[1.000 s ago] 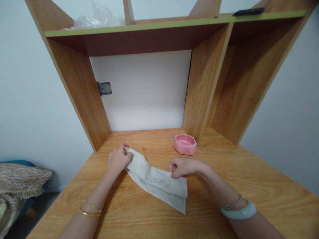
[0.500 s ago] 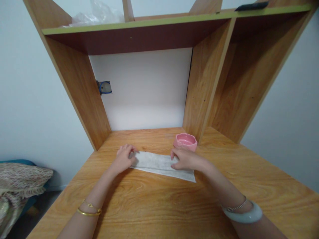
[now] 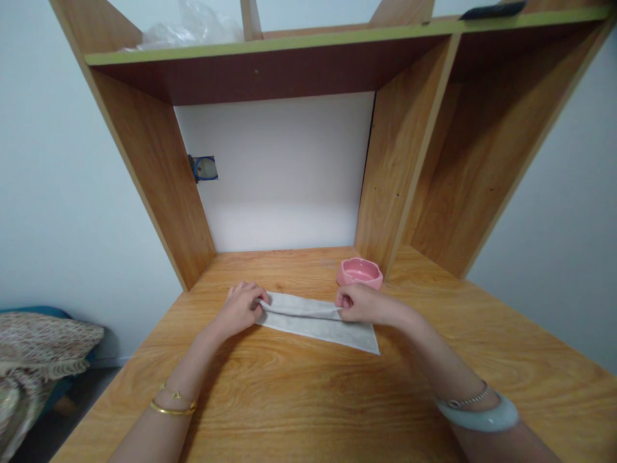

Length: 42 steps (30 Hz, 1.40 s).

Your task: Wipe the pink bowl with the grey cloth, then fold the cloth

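A pale grey cloth (image 3: 308, 321), folded into a long strip, lies on the wooden desk (image 3: 289, 392). At its left end my left hand (image 3: 241, 307) pinches the upper layer between thumb and fingers. Toward the right end, my right hand (image 3: 357, 303) grips the same layer, fingers curled in. Between the hands the layer's edge is lifted a little, with the lower layer showing in front of it. Just behind my right hand stands a pink ashtray-like dish (image 3: 360, 272), its front partly covered by the hand.
A wooden shelf unit (image 3: 405, 148) rises from the back of the desk. On its upper shelf lie a clear plastic bag (image 3: 193, 29) and a dark object (image 3: 494, 11). An open socket box (image 3: 206, 168) shows in the wall. A patterned blanket (image 3: 48, 341) lies at far left.
Both hands have closed on the cloth's upper layer, and its front edge has been raised and drawn back. More of the lower layer shows. The dish has stayed put.
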Available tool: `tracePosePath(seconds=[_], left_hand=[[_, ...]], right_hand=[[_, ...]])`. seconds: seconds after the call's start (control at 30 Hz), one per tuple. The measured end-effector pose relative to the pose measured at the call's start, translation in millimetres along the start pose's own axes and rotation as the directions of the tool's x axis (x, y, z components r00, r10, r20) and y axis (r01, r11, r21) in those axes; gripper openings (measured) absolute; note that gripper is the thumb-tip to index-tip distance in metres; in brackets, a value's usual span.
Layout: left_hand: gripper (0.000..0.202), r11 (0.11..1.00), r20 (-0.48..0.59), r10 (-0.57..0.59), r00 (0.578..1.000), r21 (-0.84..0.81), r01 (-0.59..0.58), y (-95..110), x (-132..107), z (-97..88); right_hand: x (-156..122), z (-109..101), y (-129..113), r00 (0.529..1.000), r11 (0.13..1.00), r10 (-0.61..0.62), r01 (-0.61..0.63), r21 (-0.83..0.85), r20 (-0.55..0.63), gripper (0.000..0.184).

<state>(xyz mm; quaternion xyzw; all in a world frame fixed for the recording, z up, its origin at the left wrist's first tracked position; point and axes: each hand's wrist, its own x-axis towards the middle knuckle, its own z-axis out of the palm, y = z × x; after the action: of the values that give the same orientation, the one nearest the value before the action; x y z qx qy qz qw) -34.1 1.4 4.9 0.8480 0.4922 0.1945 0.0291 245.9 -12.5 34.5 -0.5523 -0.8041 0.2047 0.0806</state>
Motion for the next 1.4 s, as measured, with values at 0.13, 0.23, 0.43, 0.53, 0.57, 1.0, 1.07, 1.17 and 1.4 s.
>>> tracePosePath(seconds=[0.13, 0.23, 0.43, 0.53, 0.57, 1.0, 1.07, 1.17, 1.4], left_hand=[[0.018, 0.998, -0.028, -0.057, 0.998, 0.021, 0.057, 4.1, 0.9, -6.0], [0.016, 0.997, 0.004, -0.070, 0.998, 0.032, 0.070, 6.0, 0.4, -6.3], [0.021, 0.997, 0.060, -0.070, 0.996, 0.023, 0.069, 6.9, -0.3, -5.4], [0.023, 0.998, 0.037, -0.056, 0.998, -0.010, 0.056, 8.4, 0.2, -6.2], [0.024, 0.999, 0.027, -0.046, 0.999, -0.027, 0.046, 9.6, 0.5, -6.1], [0.024, 0.973, 0.066, 0.199, 0.978, -0.133, -0.189, 41.0, 1.7, 17.4], [0.025, 0.975, 0.077, 0.202, 0.976, -0.107, -0.193, 41.3, 1.2, 20.0], [0.027, 0.979, 0.082, 0.196, 0.977, -0.079, -0.190, 41.2, 0.2, 20.4], [0.032, 0.958, 0.154, 0.247, 0.957, -0.185, -0.218, 58.4, -4.5, 19.0]], right_hand=[[-4.5, -2.8, -3.2, 0.999, 0.999, -0.023, 0.022, 0.043, 0.032, 0.014], [-7.2, -0.6, -8.8, 0.991, 0.998, -0.008, -0.001, 0.065, 0.131, 0.014], [-5.4, 2.4, -11.9, 0.974, 0.989, -0.019, -0.014, 0.145, 0.226, 0.008], [-3.4, -1.3, -5.2, 0.997, 0.992, 0.027, -0.035, 0.120, 0.071, 0.009], [-3.2, -3.2, -2.1, 0.999, 0.994, 0.052, -0.052, 0.094, 0.005, 0.009], [-16.4, -19.5, 20.2, 0.957, 0.963, 0.247, -0.226, -0.146, 0.150, 0.013], [-16.2, -19.8, 21.0, 0.956, 0.966, 0.239, -0.216, -0.144, 0.171, 0.009], [-17.2, -23.3, 23.2, 0.970, 0.978, 0.199, -0.187, -0.093, 0.140, 0.005], [-27.3, -42.8, 7.4, 0.994, 0.930, 0.102, -0.080, 0.360, -0.044, 0.012]])
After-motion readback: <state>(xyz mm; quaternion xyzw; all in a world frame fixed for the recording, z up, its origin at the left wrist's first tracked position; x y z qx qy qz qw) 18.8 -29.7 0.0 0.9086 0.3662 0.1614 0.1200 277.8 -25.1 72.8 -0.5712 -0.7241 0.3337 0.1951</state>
